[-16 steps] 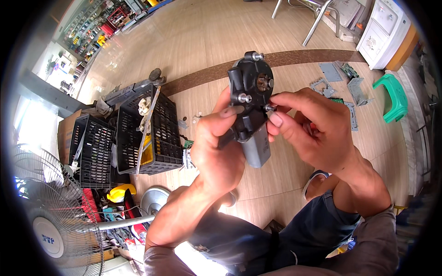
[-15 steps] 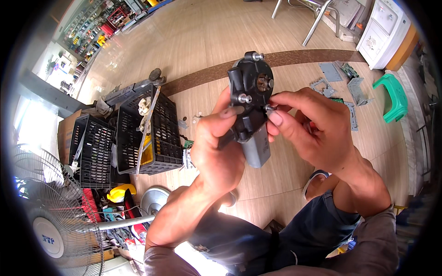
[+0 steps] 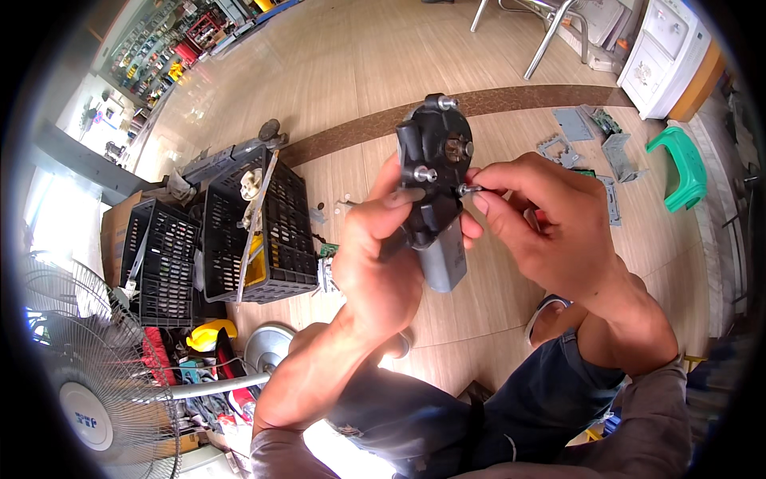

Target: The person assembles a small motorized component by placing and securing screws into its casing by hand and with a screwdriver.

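Workshop, black crates, scattered metal parts

Pale, wood-patterned tiles cover the glossy floor, crossed by a curving dark brown band. Along the right side are a metal-legged chair, a white cabinet and a low green stool; packed shelves fill the upper left, while strong light washes out an opening at the left.

Tan floor, black crates, green stool, grey metal plates, metal-legged chair
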Demonstrator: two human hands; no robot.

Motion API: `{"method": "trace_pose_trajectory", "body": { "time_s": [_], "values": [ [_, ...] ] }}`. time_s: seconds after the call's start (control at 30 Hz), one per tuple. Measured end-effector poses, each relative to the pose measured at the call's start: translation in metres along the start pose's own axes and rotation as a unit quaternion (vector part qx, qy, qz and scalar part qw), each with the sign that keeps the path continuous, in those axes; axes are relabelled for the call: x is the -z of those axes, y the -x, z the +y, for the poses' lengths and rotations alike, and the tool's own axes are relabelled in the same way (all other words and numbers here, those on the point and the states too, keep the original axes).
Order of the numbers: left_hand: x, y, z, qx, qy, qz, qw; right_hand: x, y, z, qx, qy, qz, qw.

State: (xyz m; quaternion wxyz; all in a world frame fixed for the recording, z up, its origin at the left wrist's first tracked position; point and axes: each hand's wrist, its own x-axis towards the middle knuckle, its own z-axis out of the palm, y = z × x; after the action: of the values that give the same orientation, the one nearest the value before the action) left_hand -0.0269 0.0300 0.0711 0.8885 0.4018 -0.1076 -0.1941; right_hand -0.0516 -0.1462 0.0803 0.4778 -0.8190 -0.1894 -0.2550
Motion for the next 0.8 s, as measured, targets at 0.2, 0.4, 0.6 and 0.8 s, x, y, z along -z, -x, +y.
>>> {"method": "trace_pose_trajectory", "body": {
  "time_s": [0.2,0.4,0.6,0.8],
  "values": [
    [-0.0023,0.0006,0.0045,0.016,-0.008,-0.005,1.000,0.0025,0.0006,0.0078,0.060,0.054,0.002,0.997],
    [-0.0039,0.0003,0.0020,0.009,0.000,-0.003,1.000,0.0007,0.0004,0.0083,0.067,0.036,0.024,0.997],
    [0.0018,-0.0010,-0.0018,-0.007,0.018,-0.012,1.000,0.0013,-0.0005,0.0047,0.071,0.045,0.005,0.996],
    [-0.0032,0.0004,0.0004,-0.008,-0.025,-0.002,1.000,0.0002,0.0003,0.0068,0.089,0.043,0.005,0.995]
  ]
}}
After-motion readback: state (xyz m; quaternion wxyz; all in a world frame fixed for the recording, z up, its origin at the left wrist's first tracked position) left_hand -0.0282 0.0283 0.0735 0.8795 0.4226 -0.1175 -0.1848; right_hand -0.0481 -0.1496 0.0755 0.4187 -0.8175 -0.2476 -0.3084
